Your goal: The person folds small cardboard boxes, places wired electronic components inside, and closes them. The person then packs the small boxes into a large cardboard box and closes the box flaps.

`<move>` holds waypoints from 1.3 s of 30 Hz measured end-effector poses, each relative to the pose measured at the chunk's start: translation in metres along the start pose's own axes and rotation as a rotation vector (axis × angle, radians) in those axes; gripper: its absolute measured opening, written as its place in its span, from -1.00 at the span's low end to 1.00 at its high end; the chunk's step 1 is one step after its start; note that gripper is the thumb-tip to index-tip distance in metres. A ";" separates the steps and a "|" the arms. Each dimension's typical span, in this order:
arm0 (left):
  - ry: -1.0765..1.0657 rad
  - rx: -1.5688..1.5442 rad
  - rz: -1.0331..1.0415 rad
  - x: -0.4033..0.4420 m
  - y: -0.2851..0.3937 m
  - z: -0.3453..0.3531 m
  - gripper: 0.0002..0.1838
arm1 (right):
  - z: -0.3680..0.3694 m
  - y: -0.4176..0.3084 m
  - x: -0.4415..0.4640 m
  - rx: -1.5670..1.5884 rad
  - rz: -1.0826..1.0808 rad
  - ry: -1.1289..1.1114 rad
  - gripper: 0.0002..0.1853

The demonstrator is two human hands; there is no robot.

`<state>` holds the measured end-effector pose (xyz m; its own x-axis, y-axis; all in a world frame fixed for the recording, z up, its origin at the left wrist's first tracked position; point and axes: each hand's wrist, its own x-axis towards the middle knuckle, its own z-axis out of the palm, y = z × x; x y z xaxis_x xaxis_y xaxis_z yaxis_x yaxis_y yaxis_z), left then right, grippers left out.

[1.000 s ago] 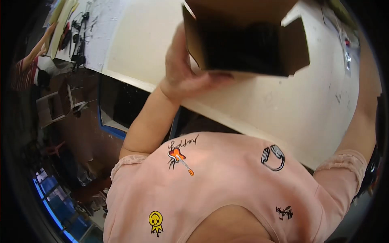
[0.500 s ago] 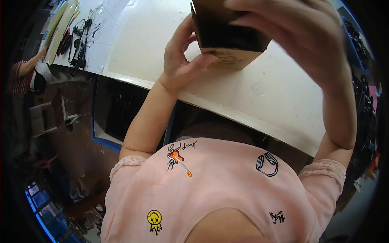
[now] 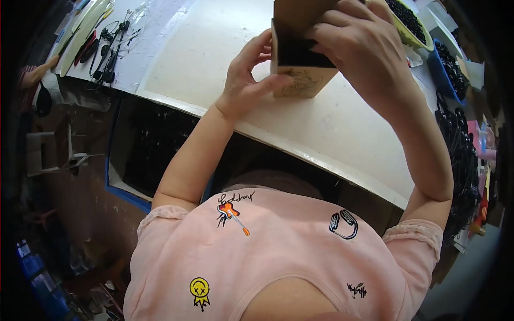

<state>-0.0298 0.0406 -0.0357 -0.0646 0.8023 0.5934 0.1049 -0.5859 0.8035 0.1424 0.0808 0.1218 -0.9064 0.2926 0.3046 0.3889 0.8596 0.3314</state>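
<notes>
A brown cardboard box (image 3: 306,82) with a line drawing printed on its front stands on the white table, its lid flap raised at the back and its inside dark. My left hand (image 3: 247,80) grips the box's left side, thumb across the front and fingers behind. Over the open top, my right hand (image 3: 364,45) is bent with its fingers curled and the fingertips at the opening, against the dark inside. Whatever those fingertips hold, if anything, is hidden.
Black cables and tools (image 3: 110,53) lie at the table's far left, near another person's hand (image 3: 40,72). On the right are a yellow basin (image 3: 428,43) and a blue bin (image 3: 447,80) of small black parts, with black cables (image 3: 455,139) below. Under the table is a blue-edged crate (image 3: 128,198).
My right hand has come down and left, from above the box to its opening. The box has turned slightly and now shows its raised flap. The view has shifted, showing more of the right side.
</notes>
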 end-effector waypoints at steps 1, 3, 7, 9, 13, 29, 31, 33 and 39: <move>0.006 0.002 0.010 -0.001 -0.001 0.000 -0.24 | 0.005 -0.003 -0.006 -0.056 0.025 0.029 -0.84; 0.013 0.005 0.011 0.000 0.000 -0.002 -0.24 | 0.013 -0.009 -0.007 -0.105 0.066 0.085 -0.84; 0.007 -0.028 -0.014 0.001 0.001 -0.001 -0.25 | 0.038 -0.003 -0.014 -0.082 0.108 0.110 -0.90; 0.177 0.215 0.231 0.006 0.004 0.003 -0.25 | 0.043 -0.003 -0.016 -0.098 0.138 0.140 -0.88; 0.185 0.713 0.423 0.000 0.027 0.010 -0.40 | 0.038 -0.007 -0.023 0.153 0.192 0.172 -0.89; 0.141 0.779 0.313 0.006 0.046 0.026 -0.66 | 0.087 -0.007 -0.051 0.726 0.108 0.613 -0.79; 0.095 0.918 0.309 0.006 0.050 0.030 -0.69 | 0.085 -0.006 -0.050 0.719 0.102 0.632 -0.82; 0.066 0.960 0.279 0.005 0.052 0.033 -0.74 | 0.086 -0.003 -0.051 0.817 0.155 0.627 -0.84; 0.025 0.966 0.252 0.011 0.058 0.032 -0.75 | 0.077 0.005 -0.019 1.128 0.478 0.832 -0.80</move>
<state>0.0077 0.0196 0.0160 0.0508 0.6584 0.7510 0.8800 -0.3851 0.2781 0.1488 0.1115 0.0486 -0.2282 0.6512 0.7238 -0.0677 0.7310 -0.6790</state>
